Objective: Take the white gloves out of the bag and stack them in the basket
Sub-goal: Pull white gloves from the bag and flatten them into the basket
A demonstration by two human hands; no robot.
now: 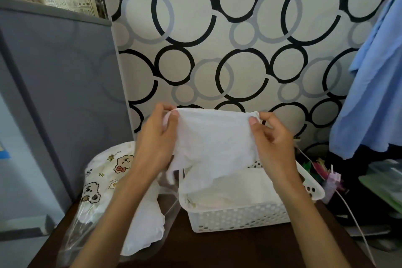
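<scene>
From the head view, the person is part-way through, by my reckoning; the left hand [155, 141] pinches one top corner of a white glove [214, 143] between thumb and curled fingers, and the right hand [272, 143] pinches the opposite corner the same way, so the cloth is stretched taut between the two grips and hangs down from them; its lower edge droops just over the white basket [239, 216], directly beneath the hands, though I cannot tell whether it touches what lies inside.

Below the right grip, the basket already holds pale folded cloth, which looks like gloves laid in a stack, though I cannot count them; so some of the job appears done.

Below and outward of the left grip lies the clear bag [102, 191] printed with little cartoon animals, on the dark table [228, 250]; white cloth [144, 230] bulges from its open end near the left forearm, so I judge there are gloves left to take out.

The glove in hand is out of the bag but not yet set down; laying it flat on the pile is what this one needs.

Off beyond the right hand hangs a blue garment [374, 85]; behind the grips, a wall [217, 28] patterned with black and grey rings.
</scene>
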